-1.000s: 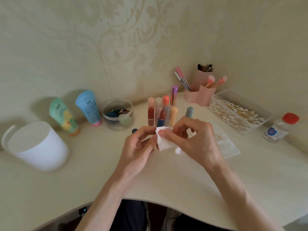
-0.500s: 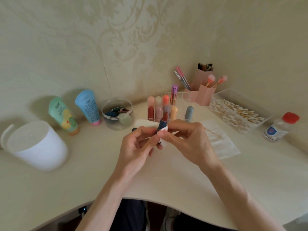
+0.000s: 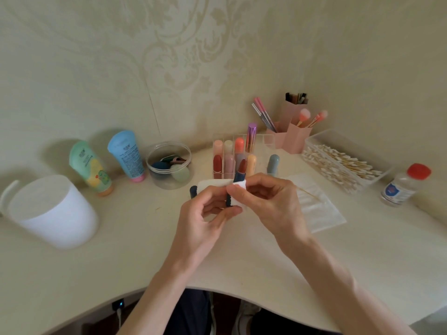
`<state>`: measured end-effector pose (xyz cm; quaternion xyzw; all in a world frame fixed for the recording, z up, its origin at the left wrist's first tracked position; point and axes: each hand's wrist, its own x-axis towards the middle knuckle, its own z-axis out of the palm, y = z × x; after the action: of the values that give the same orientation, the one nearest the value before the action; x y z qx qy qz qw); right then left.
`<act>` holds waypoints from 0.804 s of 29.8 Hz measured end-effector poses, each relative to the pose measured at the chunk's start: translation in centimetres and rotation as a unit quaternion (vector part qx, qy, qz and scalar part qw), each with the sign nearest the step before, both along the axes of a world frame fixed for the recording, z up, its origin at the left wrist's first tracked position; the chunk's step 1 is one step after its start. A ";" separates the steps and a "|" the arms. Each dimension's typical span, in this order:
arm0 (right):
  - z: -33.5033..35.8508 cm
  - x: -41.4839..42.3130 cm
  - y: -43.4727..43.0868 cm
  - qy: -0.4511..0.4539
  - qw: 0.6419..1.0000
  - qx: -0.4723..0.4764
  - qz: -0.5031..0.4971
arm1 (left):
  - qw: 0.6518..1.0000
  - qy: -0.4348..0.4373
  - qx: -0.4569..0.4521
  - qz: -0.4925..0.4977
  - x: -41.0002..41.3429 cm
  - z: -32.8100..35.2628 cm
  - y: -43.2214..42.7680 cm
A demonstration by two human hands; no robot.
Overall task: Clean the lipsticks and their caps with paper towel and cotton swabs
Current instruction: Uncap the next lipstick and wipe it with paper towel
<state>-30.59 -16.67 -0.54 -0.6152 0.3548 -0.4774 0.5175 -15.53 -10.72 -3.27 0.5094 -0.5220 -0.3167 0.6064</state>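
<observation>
Matt navy lipstick tube [image 3: 239,175] meets soft paper towel [image 3: 240,184]; the swab box [image 3: 323,137] is clear glossy plastic.

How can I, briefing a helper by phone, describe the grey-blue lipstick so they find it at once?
On the desk, a clear rack of lipsticks stands at the back, left of the pink brush cups. Just right of the rack, the grey-blue lipstick stands capped on the desk. Its neighbours sit in the rack, pink, red, orange or purple.

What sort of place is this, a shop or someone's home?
Most likely a home vanity table tucked into a room corner: lipsticks standing in a clear rack, makeup brushes in pink holders, and patterned wallpaper behind.
</observation>
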 end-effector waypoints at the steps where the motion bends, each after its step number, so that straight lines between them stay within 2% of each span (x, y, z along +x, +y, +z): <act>1: 0.1 0.0 0.0 0.000 1.000 0.004 0.005 | 1.000 -0.008 0.000 0.000 0.0 -0.1 0.0; 7: 0.0 -0.1 -0.2 0.016 1.000 -0.011 0.008 | 1.000 -0.016 -0.007 -0.012 0.1 -0.2 0.0; 15: 0.1 -0.6 -0.8 -0.042 0.995 0.044 0.075 | 0.984 0.145 0.032 -0.098 0.5 1.2 0.3; 18: 0.4 -0.6 -0.6 -0.046 0.996 0.047 0.067 | 0.975 0.183 0.051 -0.118 0.5 1.4 0.4; 20: 0.6 -0.5 -0.4 -0.049 0.997 0.042 0.041 | 0.982 0.162 0.042 -0.084 0.3 1.4 0.5; 24: 0.5 -0.3 -0.4 -0.050 0.998 0.049 0.004 | 0.998 0.059 -0.003 -0.013 -0.1 1.2 0.6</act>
<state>-30.92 -17.11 -0.07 -0.5660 0.3492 -0.4870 0.5662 -15.62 -10.11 -2.05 0.4811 -0.4925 -0.3526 0.6338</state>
